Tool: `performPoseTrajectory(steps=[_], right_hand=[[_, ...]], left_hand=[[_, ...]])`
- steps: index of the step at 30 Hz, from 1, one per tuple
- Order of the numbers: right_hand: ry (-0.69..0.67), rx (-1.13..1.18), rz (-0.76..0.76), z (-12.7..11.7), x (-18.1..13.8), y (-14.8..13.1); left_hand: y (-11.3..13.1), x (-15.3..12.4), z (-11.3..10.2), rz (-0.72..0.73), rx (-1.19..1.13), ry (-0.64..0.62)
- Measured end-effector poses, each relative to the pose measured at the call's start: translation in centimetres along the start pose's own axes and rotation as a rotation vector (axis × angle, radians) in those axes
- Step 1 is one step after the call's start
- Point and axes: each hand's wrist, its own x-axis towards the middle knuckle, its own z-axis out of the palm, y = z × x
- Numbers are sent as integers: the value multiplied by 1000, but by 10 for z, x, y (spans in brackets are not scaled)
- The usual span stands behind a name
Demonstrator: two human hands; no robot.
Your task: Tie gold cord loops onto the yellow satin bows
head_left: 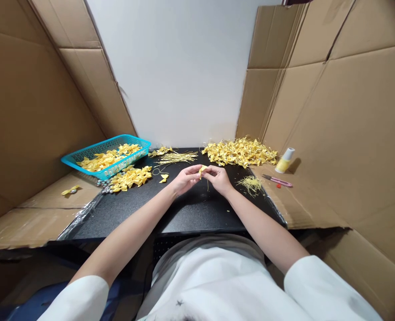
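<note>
Over the middle of the black table (191, 218), my left hand (187, 179) and my right hand (218, 179) meet at a small yellow ribbon bow (202, 170). Fingertips of both hands pinch it, so each hand is closed. A thin yellow thread (207, 185) hangs down below the bow. To the left of my left hand lies a loose yellow bow (164, 178). Behind my hands, a bundle of cut yellow threads (177, 157) is spread on the table. The fingers partly cover the bow, and its knot cannot be made out.
A turquoise basket (105, 143) of yellow bows stands at the left, with a pile of bows (130, 178) before it. At the back right is a larger bow heap (240, 151). Further right are thread scraps (251, 184), pink-handled snips (277, 180) and a thread spool (285, 161). Cardboard walls enclose both sides.
</note>
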Motion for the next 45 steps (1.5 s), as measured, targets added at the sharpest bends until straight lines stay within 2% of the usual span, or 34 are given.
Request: performPoseTrajectory(steps=[3, 9, 13, 17, 28, 33, 45], right_hand=[[16, -61, -22, -2, 1, -1], [155, -228, -143, -12, -2, -18], [84, -434, -274, -13, -2, -19], [34, -519, -261, -11, 1, -12], [38, -376, -176, -12, 4, -5], [-7, -311, -143, -12, 6, 2], [36, -295, -170, -9, 2, -6]], left_hand=[[0, 1, 0, 28, 19, 10], [0, 2, 0, 77, 104, 40], [-1, 2, -2, 80, 161, 47], [-1, 3, -4, 69, 208, 44], [-3, 4, -6, 22, 312, 8], [-3, 5, -8, 32, 328, 0], [-9, 7, -13, 49, 471, 17]])
